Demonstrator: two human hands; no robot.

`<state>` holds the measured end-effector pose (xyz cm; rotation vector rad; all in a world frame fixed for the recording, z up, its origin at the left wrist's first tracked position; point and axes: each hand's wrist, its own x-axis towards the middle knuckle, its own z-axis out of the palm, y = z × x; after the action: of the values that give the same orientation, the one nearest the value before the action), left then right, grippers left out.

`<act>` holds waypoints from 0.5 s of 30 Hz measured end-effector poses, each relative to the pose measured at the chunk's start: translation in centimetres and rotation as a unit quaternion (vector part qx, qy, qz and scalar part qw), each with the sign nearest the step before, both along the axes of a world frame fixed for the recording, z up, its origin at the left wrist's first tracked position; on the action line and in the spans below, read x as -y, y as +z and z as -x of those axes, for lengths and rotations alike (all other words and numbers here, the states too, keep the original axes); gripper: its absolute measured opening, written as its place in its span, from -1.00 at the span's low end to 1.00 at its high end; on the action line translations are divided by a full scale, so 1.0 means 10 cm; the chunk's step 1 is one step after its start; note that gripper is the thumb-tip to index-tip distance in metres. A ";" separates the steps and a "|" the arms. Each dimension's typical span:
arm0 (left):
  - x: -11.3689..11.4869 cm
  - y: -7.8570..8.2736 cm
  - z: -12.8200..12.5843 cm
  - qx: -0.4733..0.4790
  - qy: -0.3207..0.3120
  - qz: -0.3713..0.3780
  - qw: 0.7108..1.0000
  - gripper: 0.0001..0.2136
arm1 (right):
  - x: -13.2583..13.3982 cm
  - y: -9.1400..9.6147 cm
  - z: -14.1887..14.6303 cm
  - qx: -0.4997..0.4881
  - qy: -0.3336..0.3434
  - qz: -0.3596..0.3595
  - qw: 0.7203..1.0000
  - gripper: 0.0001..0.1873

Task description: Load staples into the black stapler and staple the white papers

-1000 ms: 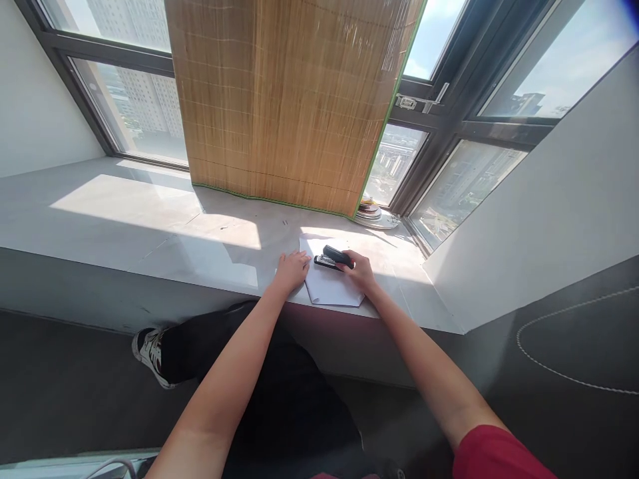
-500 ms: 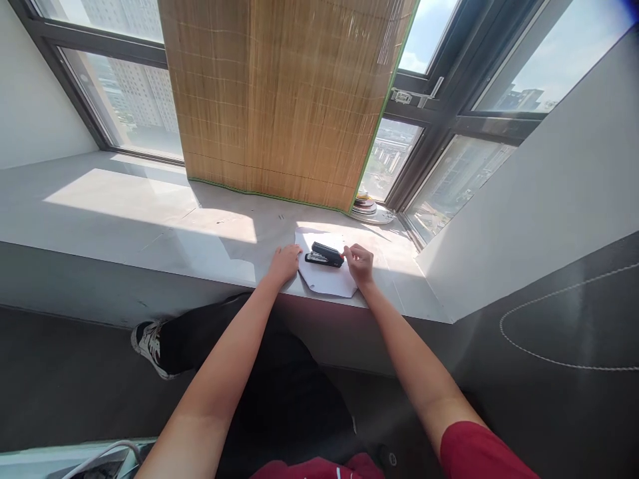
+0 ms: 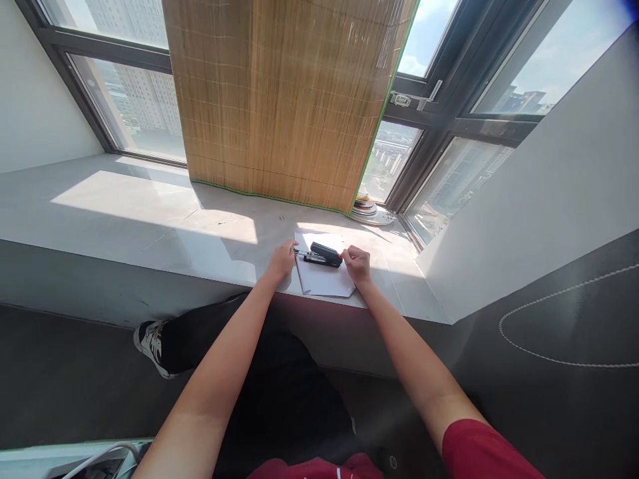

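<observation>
A person's left hand (image 3: pixel 282 261) pinches a slim piece (image 3: pixel 300 252) jutting from one end of a black stapler (image 3: pixel 325 255), which sits open-mouthed over white paper (image 3: pixel 327 283) near the front edge of a sunlit windowsill (image 3: pixel 124 216). The right hand (image 3: pixel 358 264) curls its fingers at the stapler's other end, beside a spot of red; whether they clamp it cannot be told. Behind, a bamboo blind (image 3: pixel 289 100) hangs beside a stack of round items (image 3: pixel 366 207).

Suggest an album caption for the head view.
Left hand and right hand at either end of a black stapler on white paper on a sunlit windowsill.
</observation>
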<state>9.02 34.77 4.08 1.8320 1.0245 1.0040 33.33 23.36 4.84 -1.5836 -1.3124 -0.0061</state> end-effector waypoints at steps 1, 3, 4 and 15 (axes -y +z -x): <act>0.00 0.02 0.00 0.028 0.008 0.009 1.000 -0.71 | 0.01 0.01 0.01 0.003 0.002 -0.001 1.000 -0.48; 0.00 0.06 -0.01 0.078 0.021 0.024 0.996 -0.74 | 0.03 0.04 0.02 0.009 0.019 -0.010 1.000 -0.53; 0.00 0.08 -0.02 0.105 0.025 0.032 0.994 -0.75 | 0.04 0.05 0.02 0.013 0.034 -0.013 0.999 -0.59; 0.07 0.25 -0.05 0.417 0.037 0.286 0.862 -0.78 | -0.16 0.20 0.15 0.066 0.139 0.107 0.982 -0.72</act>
<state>9.52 34.03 6.54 0.7332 0.7204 1.2062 31.86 24.94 6.84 -1.5861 -1.6751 0.2132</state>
